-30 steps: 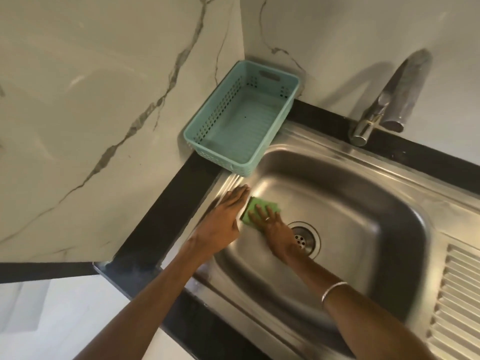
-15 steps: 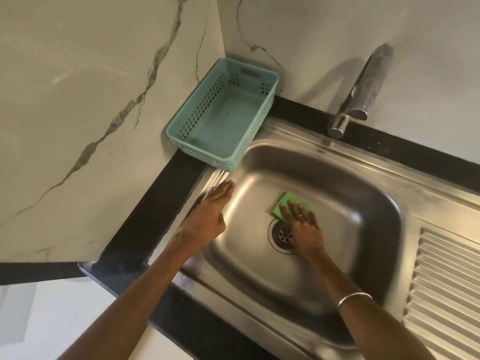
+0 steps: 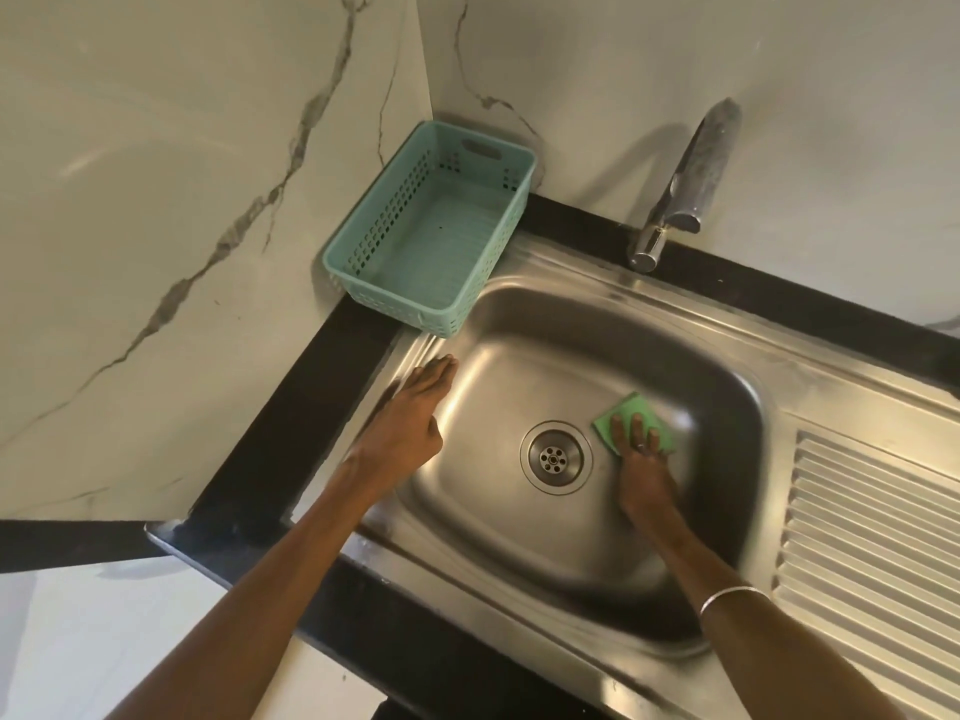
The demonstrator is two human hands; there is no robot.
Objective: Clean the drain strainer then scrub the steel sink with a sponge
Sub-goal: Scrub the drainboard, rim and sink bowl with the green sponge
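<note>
The steel sink (image 3: 597, 324) fills the middle of the head view, with the round drain strainer (image 3: 556, 457) seated in its bottom. A green sponge (image 3: 621, 415) lies flat on the basin floor just right of the drain. My right hand (image 3: 641, 459) presses down on the sponge with its fingers spread over it. My left hand (image 3: 410, 413) rests flat on the sink's left rim, fingers together and pointing away from me, holding nothing.
A teal plastic basket (image 3: 363, 241), with nothing in it, stands in the corner at the sink's back left. A steel tap (image 3: 685, 194) juts from the wall over the back rim. The ribbed drainboard (image 3: 872, 543) lies to the right. Black counter (image 3: 311, 407) borders the sink.
My right hand has slid the sponge across the basin floor, from left of the drain, past it, to its right side. My left hand has stayed on the rim.
</note>
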